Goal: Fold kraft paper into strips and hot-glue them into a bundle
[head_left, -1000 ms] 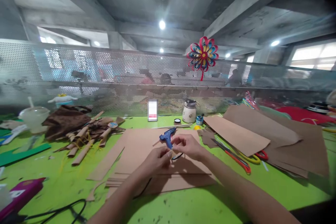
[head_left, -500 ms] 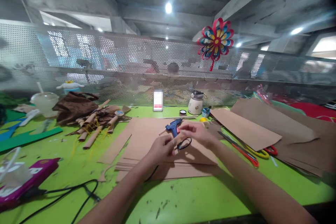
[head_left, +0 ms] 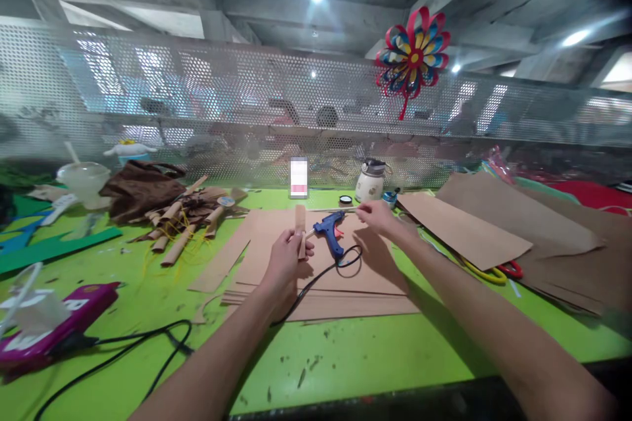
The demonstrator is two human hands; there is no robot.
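Grey and full of small holes, a screen (head_left: 237, 99) rises behind our green desk (head_left: 320, 355). At the right we have large pieces of brown paper (head_left: 557, 250) overlapping one another; in the middle, flat in front of us, lie stacked brown sheets (head_left: 368, 283). A dark brown bag (head_left: 141, 187) sits crumpled to the left, and a white bottle (head_left: 370, 183) with a dark lid stands upright near the back.

Our left hand (head_left: 291, 251) is closed, thumb against fingers, around the lower part of a paper strip (head_left: 300, 218). Our right hand (head_left: 376, 216) is held with its fingers bent and tips close together, apart from the tool; whether it pinches anything we cannot tell.

Between the two hands, the blue glue gun (head_left: 330, 231) lies over the sheets. Its barrel runs slantwise, the nozzle pointing right and away from us, the back end toward our left fingers. Its handle slopes down to the right, with a red trigger (head_left: 338, 232) on its right side, and the black cord (head_left: 316, 278) loops beside it before running toward us.

The strip's long axis points straight ahead, its free end showing above our fingers.
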